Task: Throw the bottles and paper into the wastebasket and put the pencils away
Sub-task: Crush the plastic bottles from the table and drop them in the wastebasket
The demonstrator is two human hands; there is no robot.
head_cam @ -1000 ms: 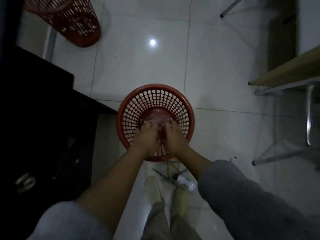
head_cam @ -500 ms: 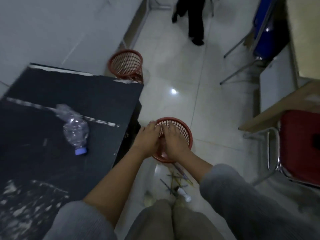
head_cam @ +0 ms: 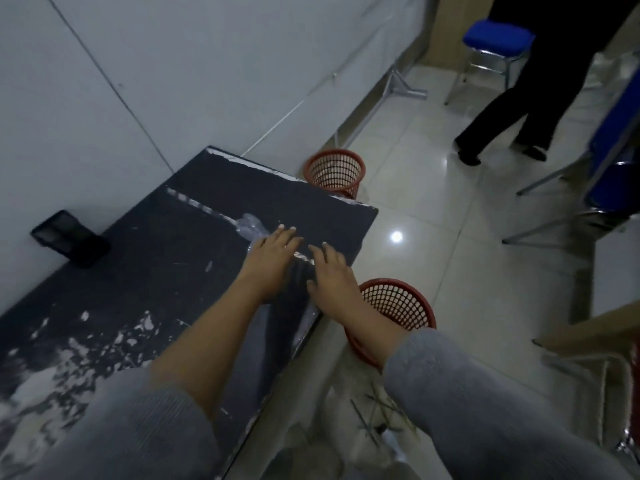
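Black table (head_cam: 145,271) is taking up the left of view, its surface scuffed white near the front edge. Near wastebasket (head_cam: 401,303) is sitting on the floor just off the table's right edge; a second basket (head_cam: 335,172) is standing past the far right corner. Clear bottle (head_cam: 252,226) is lying on its side toward the far right corner. Left hand (head_cam: 273,252) is reaching over it, fingers spread, not yet closed; right hand (head_cam: 331,271) is hovering beside, equally loose. Bottle is looking crumpled, light, slick: likely best taken round the middle. Pencils (head_cam: 377,415) are lying scattered on the floor.
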